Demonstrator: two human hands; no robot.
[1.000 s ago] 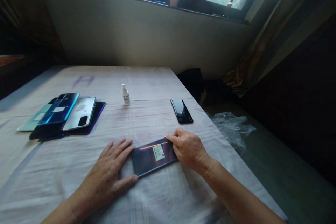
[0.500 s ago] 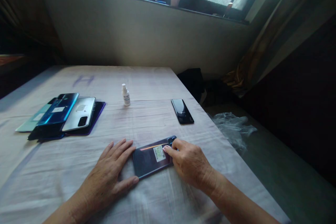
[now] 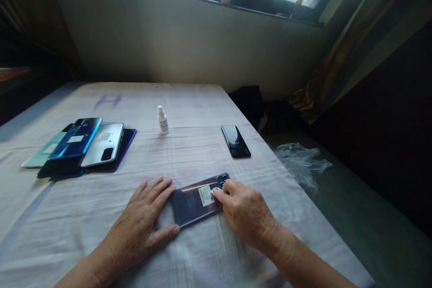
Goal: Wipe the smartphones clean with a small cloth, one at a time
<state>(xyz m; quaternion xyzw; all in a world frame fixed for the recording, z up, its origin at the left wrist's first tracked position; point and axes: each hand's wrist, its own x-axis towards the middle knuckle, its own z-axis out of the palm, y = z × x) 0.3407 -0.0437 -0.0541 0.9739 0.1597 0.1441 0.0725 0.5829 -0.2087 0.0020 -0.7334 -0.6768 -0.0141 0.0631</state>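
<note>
A dark smartphone [image 3: 191, 204] lies back side up on the cloth before me, with a white label [image 3: 206, 195] on its back and camera lenses at its right end. My left hand [image 3: 145, 218] rests flat with fingers spread, its thumb and index finger touching the corners of the phone's left end. Over the right end, my right hand [image 3: 248, 207] is closed in a pinch on a small white wad [image 3: 216, 191], which is pressed against the phone's back beside the label. Most of the wad is hidden by the fingers.
Several phones or phone backs [image 3: 101, 144] are piled at the left. A small white dropper bottle [image 3: 162, 120] stands mid-table, and a black phone [image 3: 235, 141] lies near the right edge. Clear plastic wrap [image 3: 300, 162] is on the floor beyond that edge.
My right hand has shifted very slightly, showing more of the camera lenses. The whole view has moved a little; my left hand keeps its place at the phone's end.
</note>
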